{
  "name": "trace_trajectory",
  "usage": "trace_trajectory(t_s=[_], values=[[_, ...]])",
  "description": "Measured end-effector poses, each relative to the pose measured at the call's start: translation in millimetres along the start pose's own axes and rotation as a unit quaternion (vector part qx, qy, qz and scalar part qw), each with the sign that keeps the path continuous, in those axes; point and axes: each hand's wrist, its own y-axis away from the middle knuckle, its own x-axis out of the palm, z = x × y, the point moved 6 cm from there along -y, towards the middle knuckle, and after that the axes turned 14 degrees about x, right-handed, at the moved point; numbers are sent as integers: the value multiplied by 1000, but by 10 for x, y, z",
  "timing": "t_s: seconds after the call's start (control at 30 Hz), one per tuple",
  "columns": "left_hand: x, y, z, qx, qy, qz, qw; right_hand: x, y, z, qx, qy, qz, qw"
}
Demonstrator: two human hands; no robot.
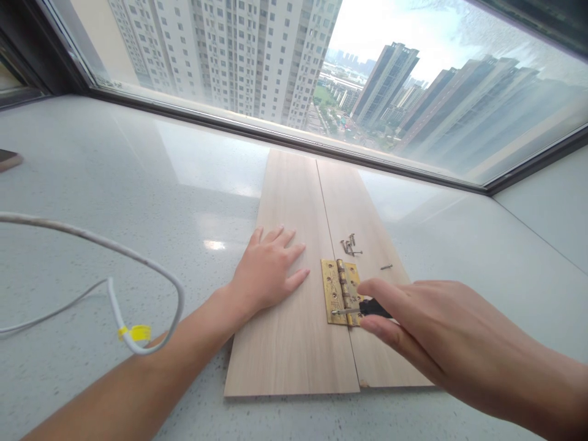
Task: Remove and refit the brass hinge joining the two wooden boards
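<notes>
My left hand (271, 267) lies flat with spread fingers on the left wooden board (289, 349). In my right hand (422, 318) is a screwdriver (374, 307) with a black handle, its shaft pointing left. The tip meets a screw at the lower left corner of a brass hinge (331, 288). This hinge lies opened flat across the seam between the left board and the right wooden board (356, 205). Just above it, several loose screws (350, 246) form a small pile on the right board. A single screw (386, 266) lies apart, near that board's right edge.
The boards rest on a pale speckled counter (202, 196) below a large window with a dark frame (285, 131). A white cable (177, 288) with a yellow tag (140, 332) loops over my left forearm. A dark object (9, 159) sits at the far left edge.
</notes>
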Motion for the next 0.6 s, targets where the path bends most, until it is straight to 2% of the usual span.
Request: trace_trajectory(t_s=[0.07, 0.23, 0.33, 0.43, 0.5, 0.6], values=[[2, -1, 0, 0, 0, 1, 1000, 31, -17, 10, 9, 7, -5, 1000], [3, -2, 4, -2, 2, 1, 1000, -2, 22, 55, -69, -3, 61, 996], [-1, -3, 5, -2, 2, 1, 1000, -42, 48, 66, -92, -13, 43, 995], [-3, -4, 4, -1, 2, 2, 1000, -28, 23, 55, -37, -17, 0, 999], [-3, -3, 3, -1, 3, 1, 1000, -6, 2, 34, 11, -9, -5, 1000], [-2, -2, 0, -1, 5, 0, 1000, -47, 12, 27, 3, -24, -2, 1000]])
